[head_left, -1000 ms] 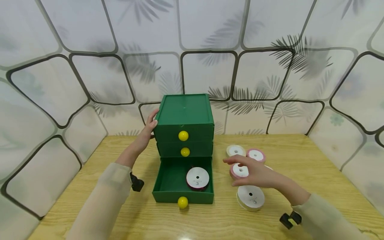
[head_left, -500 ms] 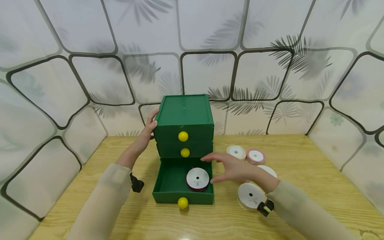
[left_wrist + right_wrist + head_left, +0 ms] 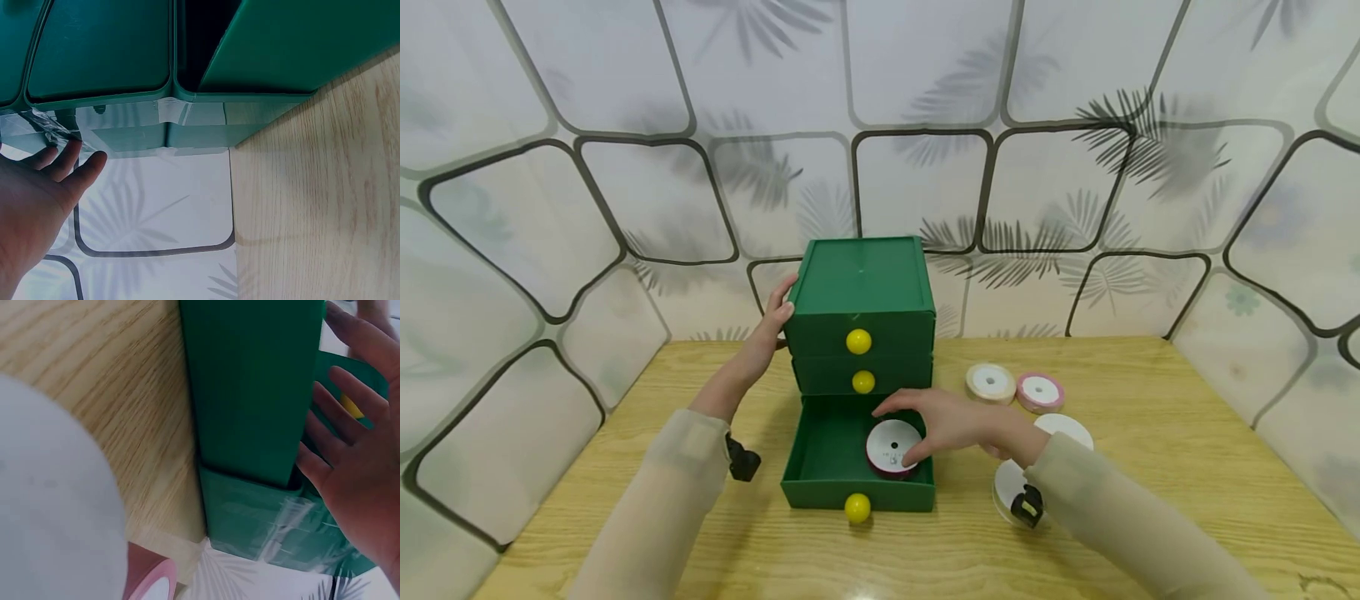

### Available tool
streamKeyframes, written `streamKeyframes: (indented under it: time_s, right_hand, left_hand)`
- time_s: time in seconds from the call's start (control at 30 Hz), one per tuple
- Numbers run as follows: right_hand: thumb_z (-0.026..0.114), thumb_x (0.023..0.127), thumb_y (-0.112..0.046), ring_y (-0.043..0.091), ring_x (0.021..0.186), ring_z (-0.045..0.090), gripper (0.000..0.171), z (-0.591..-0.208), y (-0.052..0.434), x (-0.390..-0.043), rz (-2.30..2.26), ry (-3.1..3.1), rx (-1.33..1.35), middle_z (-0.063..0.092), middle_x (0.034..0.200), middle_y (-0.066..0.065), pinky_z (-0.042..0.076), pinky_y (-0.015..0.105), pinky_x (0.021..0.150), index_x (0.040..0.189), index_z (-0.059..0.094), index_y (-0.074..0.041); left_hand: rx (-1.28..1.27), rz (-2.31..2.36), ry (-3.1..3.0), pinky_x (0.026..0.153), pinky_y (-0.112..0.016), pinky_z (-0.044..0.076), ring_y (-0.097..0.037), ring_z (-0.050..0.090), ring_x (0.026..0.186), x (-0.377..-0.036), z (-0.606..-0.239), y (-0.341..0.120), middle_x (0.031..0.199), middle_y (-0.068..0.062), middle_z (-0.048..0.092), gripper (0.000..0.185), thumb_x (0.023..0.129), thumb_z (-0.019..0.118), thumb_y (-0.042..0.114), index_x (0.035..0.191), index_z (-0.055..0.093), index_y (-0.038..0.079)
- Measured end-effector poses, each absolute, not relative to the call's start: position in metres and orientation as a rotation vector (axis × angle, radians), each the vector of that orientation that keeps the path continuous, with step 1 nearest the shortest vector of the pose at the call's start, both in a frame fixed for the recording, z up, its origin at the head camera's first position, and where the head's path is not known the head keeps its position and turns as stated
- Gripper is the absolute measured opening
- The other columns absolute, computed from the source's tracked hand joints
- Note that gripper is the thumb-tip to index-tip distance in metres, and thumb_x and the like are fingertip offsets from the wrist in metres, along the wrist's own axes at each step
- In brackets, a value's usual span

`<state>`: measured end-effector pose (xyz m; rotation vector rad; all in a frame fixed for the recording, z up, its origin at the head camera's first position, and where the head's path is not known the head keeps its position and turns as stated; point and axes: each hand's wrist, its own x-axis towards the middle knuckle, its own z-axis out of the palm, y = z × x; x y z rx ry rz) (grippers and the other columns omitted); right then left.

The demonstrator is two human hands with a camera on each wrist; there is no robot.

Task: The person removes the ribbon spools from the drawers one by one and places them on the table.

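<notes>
Nearest us, the open drawer (image 3: 831, 467) holds a spool (image 3: 892, 447) at its 3 o'clock side; our right hand (image 3: 946, 422) spreads wide over it, fingertips touching; we judge it light, stiff and smooth-faced, best pinched by its rim; farther, our left hand (image 3: 769, 327) rests flat against the chest (image 3: 859, 287) at 9 o'clock.

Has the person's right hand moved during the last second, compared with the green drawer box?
Yes. The right hand moved left, from the ribbon spools on the wooden table to over the open bottom drawer of the green drawer box.
</notes>
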<state>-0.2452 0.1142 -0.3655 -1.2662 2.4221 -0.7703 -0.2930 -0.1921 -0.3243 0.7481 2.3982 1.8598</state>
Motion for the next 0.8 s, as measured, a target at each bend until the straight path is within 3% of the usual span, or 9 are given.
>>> streamKeyframes:
  time_s: [0.27,0.8]
  right_hand:
    - [0.082,0.079,-0.022,0.022,0.118,0.048,0.066,-0.371,0.102,-0.253,-0.579,2.420,-1.323,0.050,0.136,0.004,0.041,0.035,0.099,0.137,0.054,-0.010]
    - [0.085,0.076,-0.021,0.019,0.122,0.044,0.072,-0.364,0.089,-0.263,-0.287,2.400,-1.227,0.046,0.140,0.002,0.034,0.038,0.106,0.140,0.052,-0.017]
  left_hand:
    - [0.757,1.863,2.404,0.101,-0.072,0.018,-0.040,0.009,0.143,-0.294,-0.327,-0.193,0.160,-0.002,-0.007,0.070,0.098,0.028,0.052,0.157,0.001,0.027]
    - [0.763,1.855,2.424,0.100,-0.073,0.018,-0.042,0.010,0.143,-0.295,-0.326,-0.193,0.160,-0.003,-0.007,0.070,0.098,0.027,0.052,0.157,0.000,0.026]
